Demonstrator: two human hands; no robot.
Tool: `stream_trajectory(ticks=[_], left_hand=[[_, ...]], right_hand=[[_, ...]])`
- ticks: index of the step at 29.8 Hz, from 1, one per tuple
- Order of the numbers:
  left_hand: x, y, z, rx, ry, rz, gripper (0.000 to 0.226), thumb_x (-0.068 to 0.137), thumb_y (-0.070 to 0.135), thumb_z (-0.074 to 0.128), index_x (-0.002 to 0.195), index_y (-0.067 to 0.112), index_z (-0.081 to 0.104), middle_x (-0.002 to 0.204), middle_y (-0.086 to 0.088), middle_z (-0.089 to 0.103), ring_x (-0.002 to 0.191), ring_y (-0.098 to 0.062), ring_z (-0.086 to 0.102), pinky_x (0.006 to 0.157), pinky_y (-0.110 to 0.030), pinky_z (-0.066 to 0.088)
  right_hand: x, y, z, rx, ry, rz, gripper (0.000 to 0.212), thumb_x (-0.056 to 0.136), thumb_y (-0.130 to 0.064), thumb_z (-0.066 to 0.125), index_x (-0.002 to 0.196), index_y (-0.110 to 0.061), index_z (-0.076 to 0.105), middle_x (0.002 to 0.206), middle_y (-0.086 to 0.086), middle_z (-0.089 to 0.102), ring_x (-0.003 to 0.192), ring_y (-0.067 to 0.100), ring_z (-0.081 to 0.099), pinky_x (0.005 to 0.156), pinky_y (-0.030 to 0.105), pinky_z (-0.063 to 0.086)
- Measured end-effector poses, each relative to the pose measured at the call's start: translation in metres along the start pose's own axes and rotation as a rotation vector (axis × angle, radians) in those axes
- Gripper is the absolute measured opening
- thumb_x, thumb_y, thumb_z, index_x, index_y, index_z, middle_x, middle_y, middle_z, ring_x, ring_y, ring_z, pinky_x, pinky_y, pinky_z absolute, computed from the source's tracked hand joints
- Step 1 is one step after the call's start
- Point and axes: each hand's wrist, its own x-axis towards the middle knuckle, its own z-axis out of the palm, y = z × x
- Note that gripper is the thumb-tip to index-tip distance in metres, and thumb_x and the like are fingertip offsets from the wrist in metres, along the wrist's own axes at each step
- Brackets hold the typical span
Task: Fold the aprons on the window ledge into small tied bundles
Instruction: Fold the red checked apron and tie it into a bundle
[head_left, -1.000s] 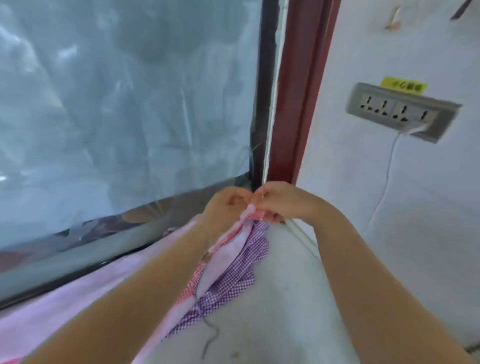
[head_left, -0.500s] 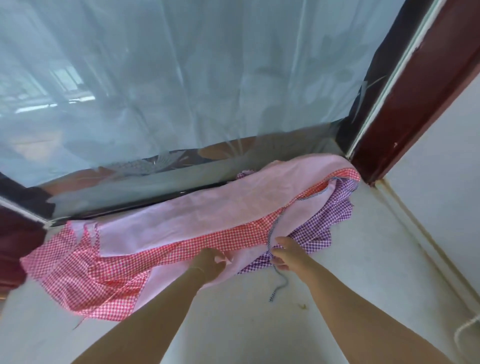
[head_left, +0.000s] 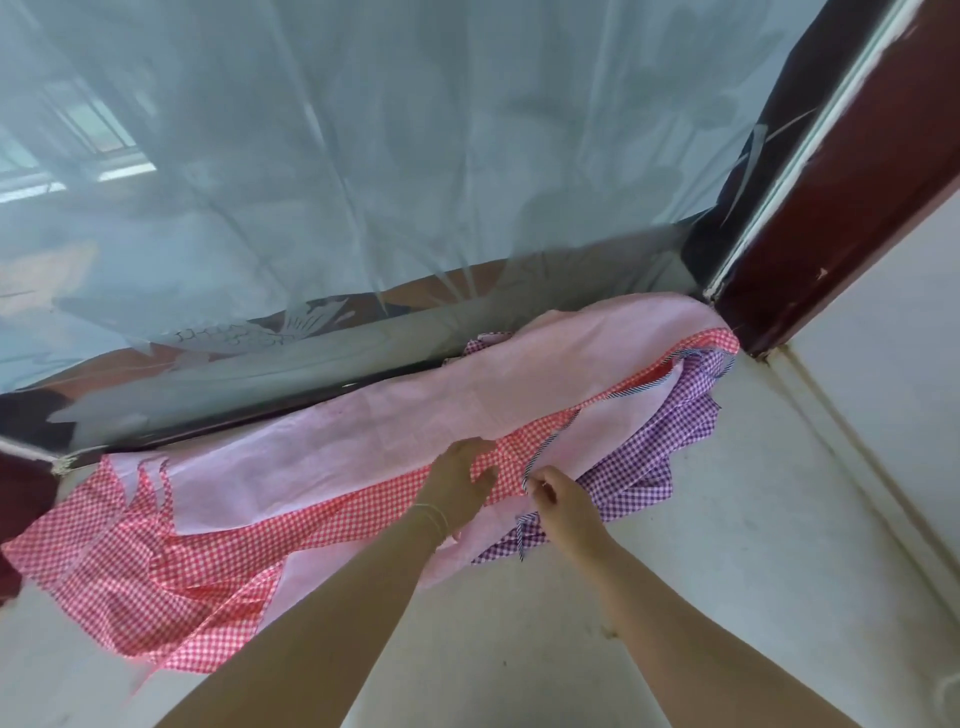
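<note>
A long pink apron (head_left: 322, 447) with red-checked trim lies spread along the pale window ledge (head_left: 727, 519), its red-checked end bunched at the left. A purple-checked apron (head_left: 660, 452) lies crumpled under its right end. My left hand (head_left: 460, 483) rests flat on the red-checked band near the middle. Just to its right, my right hand (head_left: 563, 501) pinches a thin dark striped apron string (head_left: 545, 449) that runs up along the pink cloth's edge.
Behind the aprons a window covered with translucent plastic sheeting (head_left: 363, 156) rises from the ledge. A dark red frame post (head_left: 831, 228) stands at the right corner, with a white wall (head_left: 893, 374) beyond it. A dark red frame edge shows at the far left.
A second ago both hands pinched the cloth at the right corner by the post. They have come back to the middle of the apron; the left now lies flat, the right has lifted the string.
</note>
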Motion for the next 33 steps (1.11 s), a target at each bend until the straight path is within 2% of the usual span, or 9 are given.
stream_trajectory(ticks=[4, 6, 8, 12, 17, 20, 24, 28, 33], left_hand=[[0.034, 0.012, 0.009, 0.419, -0.132, 0.101, 0.028, 0.096, 0.034, 0.049, 0.121, 0.043, 0.060, 0.160, 0.007, -0.002, 0.147, -0.029, -0.006, 0.119, -0.048, 0.006], [0.050, 0.013, 0.021, 0.467, -0.212, 0.017, 0.041, 0.097, 0.036, 0.047, 0.138, 0.041, 0.044, 0.160, 0.007, -0.006, 0.147, -0.027, -0.009, 0.118, -0.051, 0.004], [0.062, 0.014, 0.023, 0.407, -0.178, -0.048, 0.052, 0.097, 0.035, 0.047, 0.147, 0.032, 0.032, 0.161, 0.004, 0.004, 0.148, -0.026, 0.004, 0.117, -0.050, 0.011], [0.082, 0.029, -0.002, -0.215, 0.225, -0.298, 0.035, 0.099, 0.027, 0.044, 0.117, 0.004, 0.062, 0.124, -0.012, 0.062, 0.110, -0.028, 0.058, 0.098, -0.036, 0.043], [0.088, 0.017, -0.073, -0.473, 0.488, -0.440, 0.042, 0.080, 0.038, 0.058, 0.114, 0.013, 0.063, 0.124, -0.011, 0.059, 0.119, -0.031, 0.053, 0.105, -0.042, 0.040], [0.063, 0.030, -0.090, 0.215, 0.377, -0.227, 0.049, 0.086, 0.044, 0.061, 0.131, 0.026, 0.050, 0.143, -0.009, 0.034, 0.131, -0.030, 0.032, 0.109, -0.045, 0.028], [0.009, 0.078, -0.050, 0.265, -0.287, 0.232, 0.084, 0.072, 0.043, 0.078, 0.143, 0.033, 0.034, 0.136, 0.013, 0.037, 0.126, -0.009, 0.033, 0.112, -0.032, 0.027], [-0.008, 0.087, -0.014, 0.252, 0.053, 0.243, 0.047, 0.088, 0.018, 0.061, 0.130, 0.030, 0.046, 0.110, 0.004, 0.065, 0.093, -0.017, 0.062, 0.082, -0.026, 0.049], [-0.020, 0.085, -0.029, 0.078, 0.231, 0.217, 0.033, 0.096, 0.006, 0.045, 0.117, 0.025, 0.061, 0.095, 0.009, 0.061, 0.079, -0.010, 0.054, 0.069, -0.013, 0.036]], right_hand=[[-0.008, 0.013, -0.015, 0.279, -0.181, 0.105, 0.018, 0.098, -0.011, 0.044, 0.105, 0.000, 0.056, 0.105, 0.022, 0.057, 0.097, 0.031, 0.057, 0.088, 0.041, 0.046], [-0.011, 0.019, -0.035, 0.633, -0.235, 0.205, 0.030, 0.102, -0.019, 0.039, 0.127, -0.015, 0.053, 0.126, 0.007, 0.057, 0.118, 0.022, 0.053, 0.103, 0.041, 0.042], [-0.011, 0.020, -0.050, 0.775, -0.181, 0.233, 0.038, 0.102, -0.022, 0.039, 0.139, -0.025, 0.044, 0.132, -0.001, 0.055, 0.121, 0.018, 0.052, 0.105, 0.039, 0.041], [-0.011, 0.016, -0.075, 0.656, -0.062, 0.193, 0.034, 0.095, -0.022, 0.048, 0.129, -0.022, 0.052, 0.103, -0.006, 0.057, 0.078, 0.015, 0.058, 0.078, 0.029, 0.047], [-0.003, 0.007, -0.107, 1.142, -0.269, 0.197, 0.026, 0.095, -0.023, 0.048, 0.100, -0.013, 0.071, 0.105, 0.003, 0.069, 0.097, 0.019, 0.063, 0.082, 0.032, 0.046], [0.005, -0.008, -0.109, 0.834, -0.297, 0.157, 0.023, 0.095, -0.026, 0.048, 0.084, -0.011, 0.062, 0.082, 0.007, 0.062, 0.078, 0.018, 0.057, 0.077, 0.034, 0.045], [0.003, -0.038, -0.099, 0.491, -0.259, -0.033, 0.024, 0.099, -0.029, 0.049, 0.085, -0.013, 0.059, 0.072, 0.005, 0.058, 0.067, 0.017, 0.052, 0.065, 0.026, 0.043], [0.002, -0.050, -0.093, 0.334, -0.137, -0.176, 0.018, 0.098, -0.018, 0.051, 0.085, -0.016, 0.062, 0.075, -0.008, 0.060, 0.069, 0.002, 0.056, 0.066, 0.019, 0.044], [0.011, -0.029, -0.103, -0.062, -0.058, -0.406, 0.048, 0.087, 0.006, 0.049, 0.127, -0.021, 0.049, 0.133, -0.004, 0.042, 0.127, 0.010, 0.037, 0.106, 0.024, 0.032]])
